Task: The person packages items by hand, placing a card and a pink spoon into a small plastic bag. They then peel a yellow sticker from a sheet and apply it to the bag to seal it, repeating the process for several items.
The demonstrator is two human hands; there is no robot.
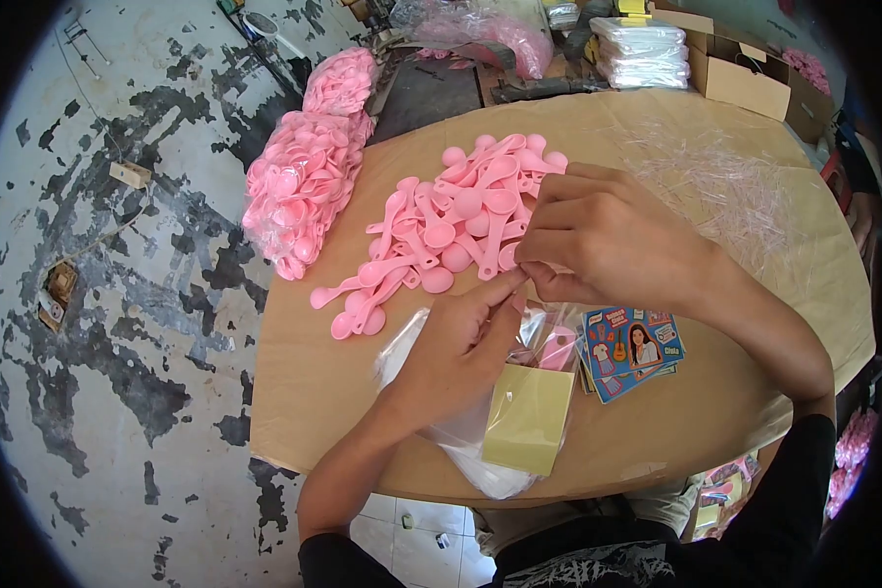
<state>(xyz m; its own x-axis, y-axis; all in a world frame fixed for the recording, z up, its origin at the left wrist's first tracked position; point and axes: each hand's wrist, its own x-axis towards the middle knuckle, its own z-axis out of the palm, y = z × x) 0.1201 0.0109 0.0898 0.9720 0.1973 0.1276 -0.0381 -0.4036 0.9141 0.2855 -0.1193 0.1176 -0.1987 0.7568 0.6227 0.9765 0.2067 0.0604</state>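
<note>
My left hand pinches the top of a clear plastic bag between thumb and index finger. Inside the bag lie a yellow card and a pink spoon. My right hand is closed, its fingertips meeting the left ones at the bag's upper edge; what they pinch is hidden. More clear bags lie stacked under the left hand. Just right of the filled bag sits a small pile of printed blue cards. Beyond my hands, many loose pink spoons are heaped.
Brown paper covers the table. Bulging bags of pink spoons stand at its left edge. Thin clear strips are scattered on the right. Stacked plastic packs and an open cardboard box are at the back; another person's hand shows far right.
</note>
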